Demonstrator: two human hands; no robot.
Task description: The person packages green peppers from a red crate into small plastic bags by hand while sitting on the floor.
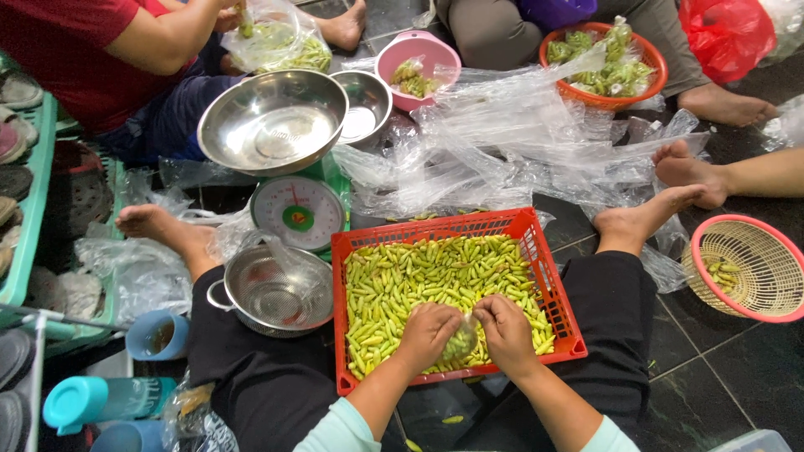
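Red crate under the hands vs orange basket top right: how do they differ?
The red crate is rectangular; the orange basket is round. The crate holds loose green chillies in a flat layer; the basket holds chillies packed in clear bags. The left hand and right hand work in the crate, gripping a small clear bag; no hand touches the basket. Both are plastic and sit on the dark floor.

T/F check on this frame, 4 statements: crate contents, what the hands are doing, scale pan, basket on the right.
1. The red crate holds green chillies. True.
2. Left hand and right hand rest on the floor. False: both are over the crate, on a small clear bag.
3. The steel bowl on the scale is full. False: it is empty.
4. The pink basket holds few chillies. True.
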